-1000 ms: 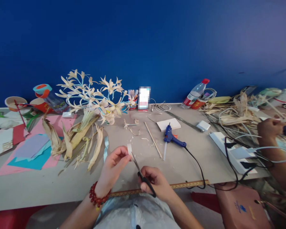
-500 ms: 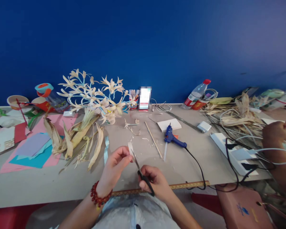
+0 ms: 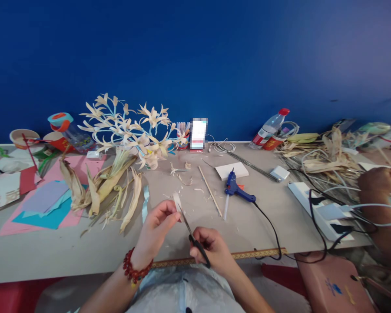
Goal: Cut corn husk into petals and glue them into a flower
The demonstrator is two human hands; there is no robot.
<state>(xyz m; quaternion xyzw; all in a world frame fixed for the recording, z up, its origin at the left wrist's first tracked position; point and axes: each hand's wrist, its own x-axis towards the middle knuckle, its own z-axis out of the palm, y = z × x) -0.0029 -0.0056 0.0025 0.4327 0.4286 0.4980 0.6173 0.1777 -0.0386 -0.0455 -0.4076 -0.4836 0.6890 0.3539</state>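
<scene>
Between the thumb and fingers of my left hand (image 3: pixel 161 221) is a small pale strip of corn husk (image 3: pixel 176 199), its end sticking up. My right hand (image 3: pixel 211 248) is closed round the black handles of a pair of scissors (image 3: pixel 198 250). The blades point up and left and lie against the strip beside my left fingertips. Small pale scraps (image 3: pixel 198 190) lie on the table beyond my hands. A bunch of husk flowers (image 3: pixel 146 139) on light blue stems stands farther back on the left.
Dried corn husks (image 3: pixel 107 191) lie left, over pink and blue paper (image 3: pixel 39 219). A blue glue gun (image 3: pixel 236 187), a thin stick (image 3: pixel 210 191) and a power strip (image 3: pixel 316 211) with cables lie right. At the far right is another person's hand (image 3: pixel 378 180). A phone (image 3: pixel 198 134) stands at the back.
The strip and the scissor blades have shifted very slightly left and up. Both hands keep nearly the same place and hold.
</scene>
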